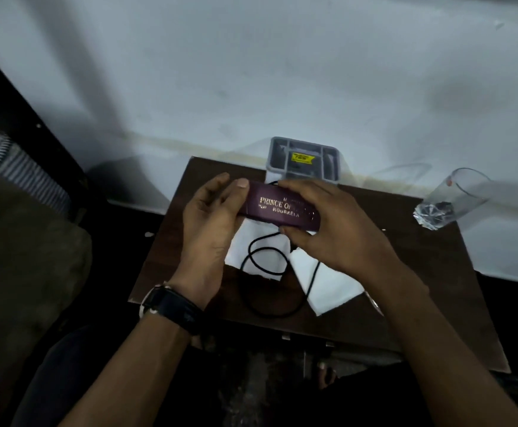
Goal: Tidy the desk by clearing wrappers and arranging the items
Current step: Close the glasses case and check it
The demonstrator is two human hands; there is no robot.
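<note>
A long purple case (270,208) with gold lettering is held above the small dark wooden desk (421,272). My left hand (211,223) grips its left end and my right hand (328,226) wraps its right end from above. Under them lie two white paper sheets (322,282) and a coiled black cable (267,272). A black watch sits on my left wrist.
A grey compartment organiser (304,143) with a yellow label stands at the desk's back edge against the white wall. A clear drinking glass (454,198) stands at the desk's right back corner. A cushioned seat with striped cloth (11,164) is at the left.
</note>
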